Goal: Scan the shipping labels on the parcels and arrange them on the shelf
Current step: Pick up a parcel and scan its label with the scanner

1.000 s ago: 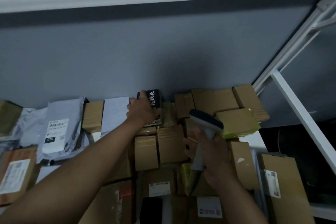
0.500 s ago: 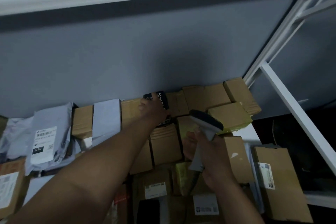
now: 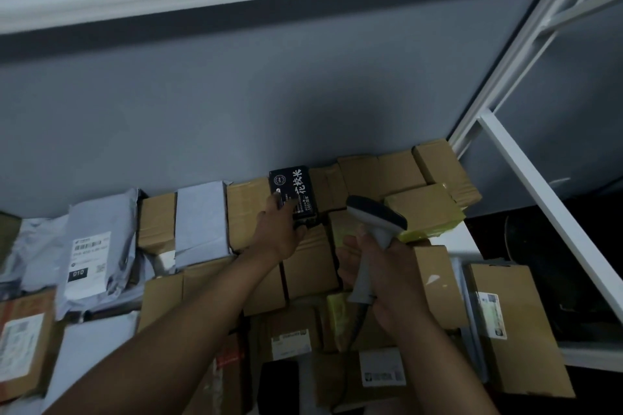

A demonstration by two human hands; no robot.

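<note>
Dim shelf bay (image 3: 468,239), grey wall behind, white upright at right, parcels packed from wall to near edge. Far row against the wall: brown boxes, with a black box (image 3: 294,190) standing in the gap between them, white lettering facing up. Left hand (image 3: 281,229) on that box, fingers curled round its near left edge, thumb side hidden. Right hand (image 3: 387,274) wrapped round the grip of a grey scanner (image 3: 374,232), head aimed far and a little left, held above the middle boxes and touching none.

Likely step: seating the black box in the far row. Best done by pushing it back until flush with the wall, squared to the brown box (image 3: 247,209) at left and the one at right, then letting go slowly so nothing tips. Worth keeping the scanner high and clear of the yellow-taped parcel (image 3: 424,212) at right. Grey mailers (image 3: 96,246) lie well apart at left.
</note>
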